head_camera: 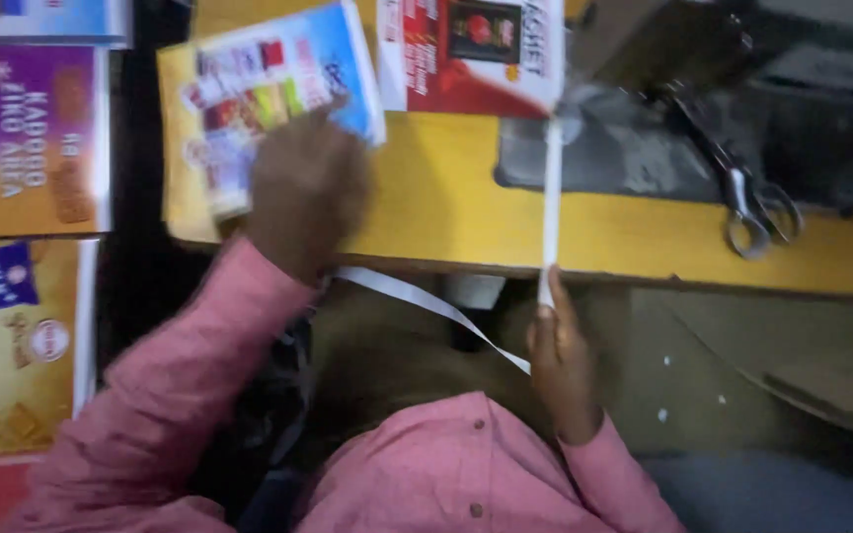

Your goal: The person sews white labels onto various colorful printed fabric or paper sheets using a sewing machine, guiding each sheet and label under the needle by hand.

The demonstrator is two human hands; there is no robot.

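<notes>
My left hand point(305, 192) rests flat on a colourful printed sheet point(278, 94) lying on the yellow table point(446, 212), fingers spread over its lower half. My right hand point(557, 355) is below the table's front edge, pinching a long white strip point(550, 197) that runs straight up to a red and white printed sheet point(471, 54). A loose part of the strip point(426, 301) trails from the right hand toward the left along the table edge. Both sleeves are pink.
A dark machine base point(614, 158) sits on the table at the right, with metal scissors point(757, 212) lying by it. Stacks of printed bags point(22, 138) lie at the left. Bare floor point(742, 365) shows below the table.
</notes>
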